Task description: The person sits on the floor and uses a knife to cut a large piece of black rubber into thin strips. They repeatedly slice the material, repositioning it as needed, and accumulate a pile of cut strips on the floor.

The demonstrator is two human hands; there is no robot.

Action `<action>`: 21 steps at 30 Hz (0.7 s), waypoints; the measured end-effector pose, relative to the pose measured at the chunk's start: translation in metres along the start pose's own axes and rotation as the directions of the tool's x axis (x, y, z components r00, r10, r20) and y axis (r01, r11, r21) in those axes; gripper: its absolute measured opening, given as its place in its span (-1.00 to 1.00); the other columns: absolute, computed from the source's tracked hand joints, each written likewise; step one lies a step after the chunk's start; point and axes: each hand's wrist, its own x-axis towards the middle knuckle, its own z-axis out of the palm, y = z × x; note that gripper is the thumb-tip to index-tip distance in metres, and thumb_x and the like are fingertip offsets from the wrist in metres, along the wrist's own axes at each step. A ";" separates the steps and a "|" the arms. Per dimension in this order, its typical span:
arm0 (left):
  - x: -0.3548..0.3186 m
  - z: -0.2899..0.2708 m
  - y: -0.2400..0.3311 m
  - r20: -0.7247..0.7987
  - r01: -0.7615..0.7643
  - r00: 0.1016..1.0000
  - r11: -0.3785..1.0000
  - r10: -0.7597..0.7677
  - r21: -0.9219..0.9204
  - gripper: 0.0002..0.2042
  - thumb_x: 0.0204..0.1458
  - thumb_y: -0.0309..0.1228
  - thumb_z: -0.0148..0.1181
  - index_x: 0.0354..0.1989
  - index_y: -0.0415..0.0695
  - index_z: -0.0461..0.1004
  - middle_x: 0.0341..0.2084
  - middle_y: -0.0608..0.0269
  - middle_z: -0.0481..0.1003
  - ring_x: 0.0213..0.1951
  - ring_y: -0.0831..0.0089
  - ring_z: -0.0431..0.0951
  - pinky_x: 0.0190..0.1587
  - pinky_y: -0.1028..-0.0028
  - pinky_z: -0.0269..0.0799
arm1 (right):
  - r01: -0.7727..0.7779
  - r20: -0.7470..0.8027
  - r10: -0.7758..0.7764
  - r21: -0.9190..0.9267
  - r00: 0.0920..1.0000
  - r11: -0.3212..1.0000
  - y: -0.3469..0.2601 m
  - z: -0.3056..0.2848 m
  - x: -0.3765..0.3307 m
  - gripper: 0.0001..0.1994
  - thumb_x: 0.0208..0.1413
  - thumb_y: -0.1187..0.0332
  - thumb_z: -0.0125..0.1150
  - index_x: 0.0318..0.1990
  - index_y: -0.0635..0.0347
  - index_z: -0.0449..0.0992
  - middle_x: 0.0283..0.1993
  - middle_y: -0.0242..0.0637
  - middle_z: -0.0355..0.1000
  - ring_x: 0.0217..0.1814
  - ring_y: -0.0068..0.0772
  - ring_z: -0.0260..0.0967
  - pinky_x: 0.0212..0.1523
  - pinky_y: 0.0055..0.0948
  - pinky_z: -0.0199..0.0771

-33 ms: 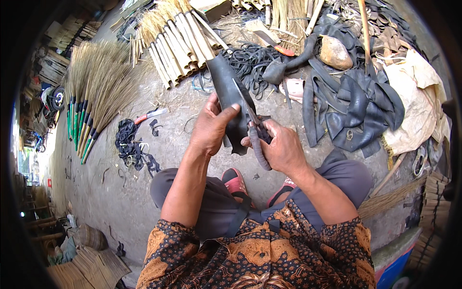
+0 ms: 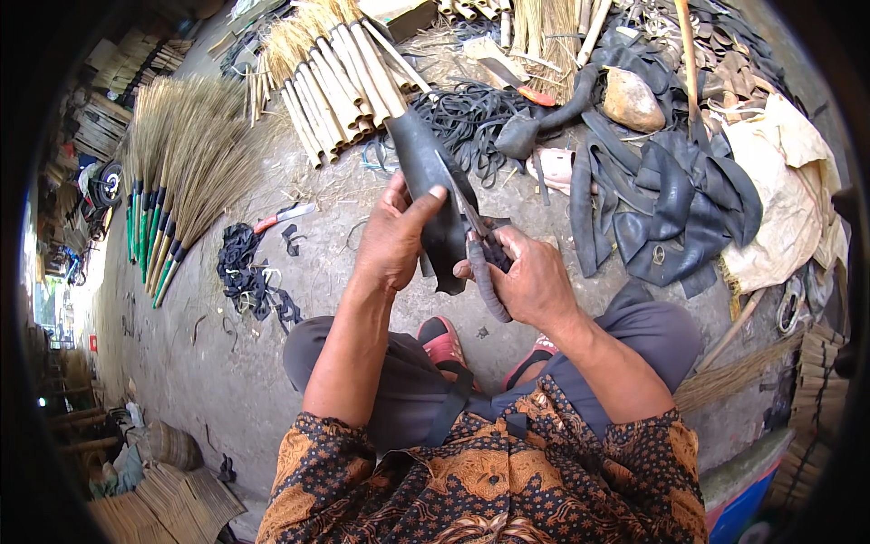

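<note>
Above the gray floor (image 2: 204, 390), the left hand (image 2: 390, 234) grasps a black rubber sheet (image 2: 417, 154); the right hand (image 2: 535, 283) clenches scissors (image 2: 487, 283), blades along the sheet. The left thumb (image 2: 426, 207) sits slightly higher than before (a minor shift); the sheet apparently remains steadied.

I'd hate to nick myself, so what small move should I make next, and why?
Probably ease the thumb of your left hand slightly back from the scissors in your right hand: the thumb tip rests on the black rubber sheet, close beside the blade.
</note>
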 end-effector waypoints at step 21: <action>-0.005 0.003 0.003 -0.035 -0.049 0.998 0.999 0.049 0.019 -0.54 0.23 -0.57 0.14 0.31 -0.24 0.28 -0.08 0.24 0.52 -0.12 0.58 0.54 -0.13 0.51 0.56 | 0.039 -0.039 -0.038 0.019 0.999 0.999 0.001 0.009 -0.006 -0.35 -0.06 -0.25 0.45 -0.28 0.29 0.53 -0.51 0.03 0.52 -0.41 0.17 0.55 -0.37 -0.04 0.49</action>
